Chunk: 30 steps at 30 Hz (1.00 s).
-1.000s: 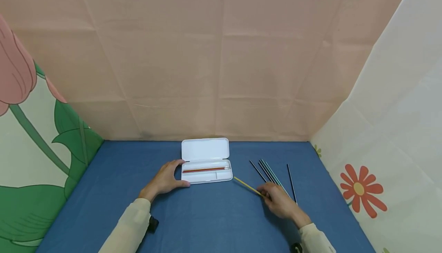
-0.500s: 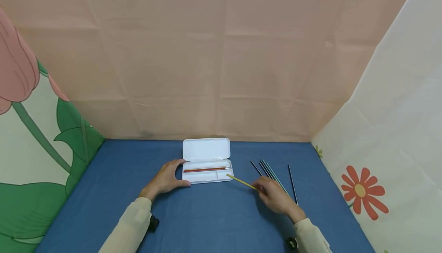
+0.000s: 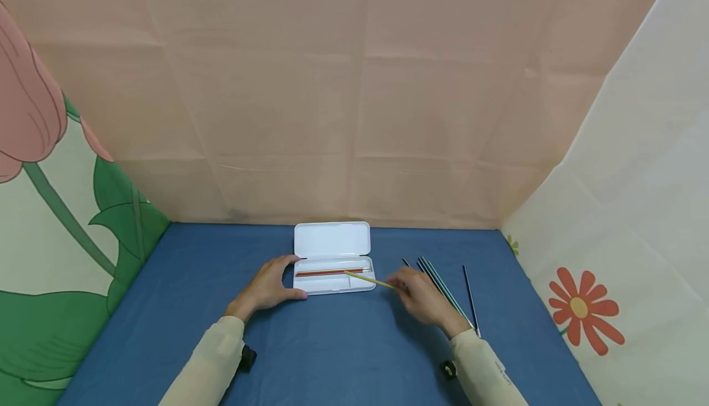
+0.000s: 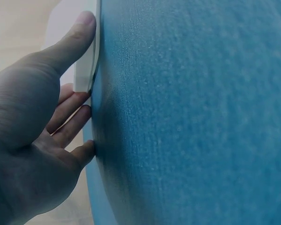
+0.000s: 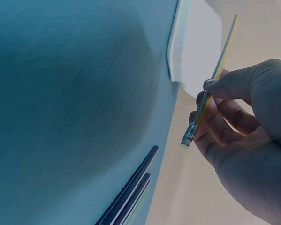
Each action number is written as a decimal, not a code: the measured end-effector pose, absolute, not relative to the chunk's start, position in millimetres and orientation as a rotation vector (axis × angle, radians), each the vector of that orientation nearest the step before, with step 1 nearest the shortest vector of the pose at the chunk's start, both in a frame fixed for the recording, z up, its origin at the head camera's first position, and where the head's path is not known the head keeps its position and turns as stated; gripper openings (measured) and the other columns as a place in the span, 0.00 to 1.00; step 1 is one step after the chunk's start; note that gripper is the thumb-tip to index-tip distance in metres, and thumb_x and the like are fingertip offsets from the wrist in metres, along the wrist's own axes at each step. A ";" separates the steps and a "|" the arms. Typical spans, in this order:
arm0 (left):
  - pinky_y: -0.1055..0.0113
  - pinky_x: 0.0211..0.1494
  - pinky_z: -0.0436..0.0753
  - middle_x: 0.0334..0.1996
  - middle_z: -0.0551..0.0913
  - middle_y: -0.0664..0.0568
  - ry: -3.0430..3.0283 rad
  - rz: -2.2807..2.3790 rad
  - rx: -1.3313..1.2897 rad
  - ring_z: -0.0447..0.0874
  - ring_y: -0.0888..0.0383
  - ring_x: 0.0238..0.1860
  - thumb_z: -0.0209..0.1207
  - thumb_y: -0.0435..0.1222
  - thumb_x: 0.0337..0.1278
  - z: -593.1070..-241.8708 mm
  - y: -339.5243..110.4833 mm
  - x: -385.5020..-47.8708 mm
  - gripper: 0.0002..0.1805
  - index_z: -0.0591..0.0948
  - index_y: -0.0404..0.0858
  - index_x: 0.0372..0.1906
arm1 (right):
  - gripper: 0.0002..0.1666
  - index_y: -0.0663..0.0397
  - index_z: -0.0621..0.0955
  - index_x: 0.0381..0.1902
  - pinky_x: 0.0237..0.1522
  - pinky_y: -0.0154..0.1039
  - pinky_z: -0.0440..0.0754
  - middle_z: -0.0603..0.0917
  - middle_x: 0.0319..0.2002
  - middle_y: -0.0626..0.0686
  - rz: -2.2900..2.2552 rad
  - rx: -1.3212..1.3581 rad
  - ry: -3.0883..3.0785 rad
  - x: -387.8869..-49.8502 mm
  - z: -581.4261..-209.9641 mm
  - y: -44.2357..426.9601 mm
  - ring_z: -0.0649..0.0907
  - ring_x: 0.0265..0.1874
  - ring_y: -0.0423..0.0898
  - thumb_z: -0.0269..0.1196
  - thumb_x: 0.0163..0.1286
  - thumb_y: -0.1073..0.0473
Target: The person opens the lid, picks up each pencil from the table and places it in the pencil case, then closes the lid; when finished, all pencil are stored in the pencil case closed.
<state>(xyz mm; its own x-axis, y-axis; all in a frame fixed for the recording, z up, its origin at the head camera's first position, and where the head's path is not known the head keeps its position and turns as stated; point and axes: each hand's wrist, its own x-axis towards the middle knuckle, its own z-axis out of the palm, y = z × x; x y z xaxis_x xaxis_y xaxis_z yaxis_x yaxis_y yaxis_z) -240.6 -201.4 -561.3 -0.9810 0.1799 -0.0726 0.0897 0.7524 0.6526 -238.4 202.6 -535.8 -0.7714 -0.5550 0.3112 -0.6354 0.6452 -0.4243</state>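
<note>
A white pencil case (image 3: pixel 332 240) lies with its lid raised on the blue cloth, a reddish pencil (image 3: pixel 324 273) lengthwise inside. My left hand (image 3: pixel 268 286) holds the case's left end, thumb at the front corner and fingers at the back; in the left wrist view the thumb (image 4: pixel 74 42) lies against its side. My right hand (image 3: pixel 423 298) pinches a yellow pencil (image 3: pixel 370 280) between thumb and fingertips. The pencil's far tip hangs over the case, slanting across its right part. In the right wrist view its metal-banded eraser end (image 5: pixel 189 135) points back beneath the fingers.
Several dark and green pencils (image 3: pixel 437 275) lie in a loose bunch behind and partly under the right hand. One dark pencil (image 3: pixel 469 295) lies apart to the right. A beige cloth wall (image 3: pixel 354 117) rises behind the table, with patterned sheets at both sides.
My right hand has carried the yellow pencil leftward and a little away from me, bringing its tip from beside the case to over it. The left hand has stayed at the case.
</note>
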 end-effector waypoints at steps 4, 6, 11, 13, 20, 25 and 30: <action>0.26 0.85 0.71 0.84 0.72 0.34 2.814 1.038 0.211 0.70 0.30 0.83 0.85 0.54 0.57 -561.3 -201.5 -240.5 0.56 0.71 0.37 0.85 | 0.14 0.56 0.92 0.51 0.45 0.41 0.87 0.91 0.42 0.51 0.766 0.992 -2.708 -246.0 -532.2 189.2 0.86 0.41 0.43 0.71 0.73 0.74; 0.26 0.84 0.71 0.84 0.72 0.34 2.814 1.035 0.205 0.70 0.30 0.83 0.85 0.54 0.57 -561.6 -201.5 -240.6 0.56 0.71 0.38 0.85 | 0.14 0.56 0.92 0.52 0.46 0.43 0.87 0.92 0.44 0.51 0.748 0.992 -2.720 -249.4 -530.6 182.6 0.86 0.42 0.44 0.71 0.74 0.74; 0.26 0.84 0.71 0.84 0.72 0.34 2.814 1.030 0.205 0.70 0.30 0.83 0.85 0.54 0.56 -561.5 -200.9 -240.5 0.56 0.71 0.38 0.84 | 0.13 0.58 0.92 0.54 0.49 0.48 0.89 0.93 0.47 0.53 0.740 0.991 -2.759 -256.0 -525.0 167.7 0.87 0.43 0.45 0.70 0.77 0.73; 0.26 0.85 0.71 0.84 0.72 0.34 2.812 1.035 0.205 0.70 0.30 0.83 0.85 0.54 0.56 -561.4 -200.8 -240.7 0.56 0.71 0.38 0.84 | 0.13 0.57 0.92 0.54 0.50 0.49 0.90 0.93 0.48 0.53 0.747 0.992 -2.771 -258.7 -523.1 162.4 0.87 0.44 0.45 0.69 0.78 0.73; 0.26 0.85 0.70 0.85 0.71 0.35 2.803 1.033 0.196 0.69 0.30 0.84 0.85 0.54 0.56 -559.4 -200.0 -241.0 0.56 0.71 0.39 0.85 | 0.16 0.58 0.92 0.53 0.50 0.47 0.91 0.93 0.49 0.54 0.720 1.036 -2.775 -271.1 -524.6 145.2 0.87 0.45 0.46 0.65 0.76 0.76; 0.26 0.85 0.71 0.85 0.71 0.34 2.812 1.029 0.194 0.69 0.30 0.84 0.85 0.54 0.56 -559.7 -200.6 -241.2 0.56 0.71 0.39 0.85 | 0.16 0.57 0.92 0.54 0.56 0.50 0.92 0.93 0.51 0.55 0.725 1.018 -2.838 -280.0 -526.0 132.1 0.89 0.48 0.48 0.64 0.78 0.75; 0.26 0.85 0.70 0.84 0.72 0.34 2.816 1.029 0.200 0.70 0.30 0.84 0.85 0.54 0.56 -560.2 -200.6 -241.0 0.56 0.72 0.38 0.84 | 0.17 0.58 0.92 0.55 0.60 0.53 0.92 0.93 0.51 0.56 0.741 1.015 -2.880 -288.4 -528.6 120.2 0.90 0.51 0.50 0.63 0.77 0.75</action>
<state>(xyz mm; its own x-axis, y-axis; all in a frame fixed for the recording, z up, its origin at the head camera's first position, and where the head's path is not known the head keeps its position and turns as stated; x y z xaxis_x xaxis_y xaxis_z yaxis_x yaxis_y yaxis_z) -241.0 -200.6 -560.2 -0.9818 0.1711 -0.0823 0.0777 0.7578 0.6479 -288.4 120.2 -528.6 -0.7915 -0.5921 0.1515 -0.5917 0.6804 -0.4324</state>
